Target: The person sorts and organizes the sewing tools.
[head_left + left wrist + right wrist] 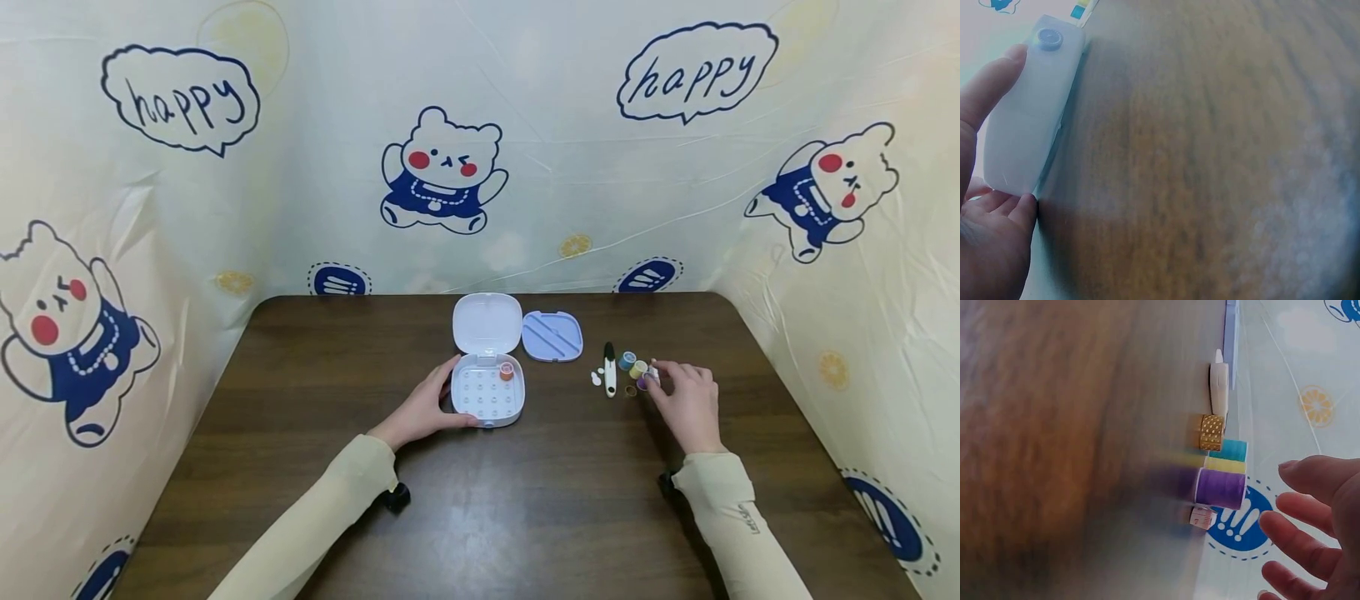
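Note:
My left hand [423,408] grips the left side of a small white sewing box [457,400], its thumb along the front near the catch. The box's lid [487,323] stands open behind. One orange thread spool [507,372] sits among the pegs inside. Over at the right, my right hand [688,398] hovers at a group of spools, thumb and fingers spread and holding nothing. In the right wrist view these are a purple spool [1220,489], a yellow spool [1225,465] and a teal spool [1229,450]. Close by lie a gold thimble [1212,432] and a small rolled measuring tape [1202,517].
A lilac divided tray [552,337] lies right of the lid. Between it and the spools are white thread snips [610,382] and small white pieces [596,378]. A printed cloth [525,83] hangs around the back and sides of the wooden table [495,517].

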{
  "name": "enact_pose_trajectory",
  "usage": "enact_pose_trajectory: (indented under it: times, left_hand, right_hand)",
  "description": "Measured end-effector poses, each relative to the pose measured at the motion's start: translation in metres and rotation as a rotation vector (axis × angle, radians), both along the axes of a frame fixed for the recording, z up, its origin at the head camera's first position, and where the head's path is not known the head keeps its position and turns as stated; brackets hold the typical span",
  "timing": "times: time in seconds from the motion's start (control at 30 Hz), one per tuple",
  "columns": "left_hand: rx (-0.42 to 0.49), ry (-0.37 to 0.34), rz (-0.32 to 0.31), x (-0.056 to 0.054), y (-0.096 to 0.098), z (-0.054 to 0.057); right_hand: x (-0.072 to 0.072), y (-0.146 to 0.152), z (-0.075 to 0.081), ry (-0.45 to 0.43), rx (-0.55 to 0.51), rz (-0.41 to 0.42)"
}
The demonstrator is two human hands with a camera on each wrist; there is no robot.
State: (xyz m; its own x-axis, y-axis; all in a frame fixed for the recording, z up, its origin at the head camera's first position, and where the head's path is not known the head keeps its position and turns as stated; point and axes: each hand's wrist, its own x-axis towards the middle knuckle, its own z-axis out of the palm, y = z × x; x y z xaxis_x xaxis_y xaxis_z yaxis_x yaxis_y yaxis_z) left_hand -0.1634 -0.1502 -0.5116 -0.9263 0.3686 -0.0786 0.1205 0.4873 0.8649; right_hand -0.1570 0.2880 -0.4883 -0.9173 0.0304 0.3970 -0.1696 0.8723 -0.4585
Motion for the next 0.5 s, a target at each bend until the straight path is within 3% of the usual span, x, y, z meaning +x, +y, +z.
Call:
enact_pose_trajectory:
  times: [0.2,0.5]
  left_hand:
    - [-0.006,0.009,-0.002,-0.0007,-0.0003,0.0003]
    - [-0.001,-0.001,-0.001,-0.0003,-0.0001,-0.0002]
  right_hand:
    - [-0.0026,0.0027,-0.0043,-0.061,0.005,-0.018]
    - [-0.0080,0.0082,-0.0044,-0.240,-0.071,-0.012]
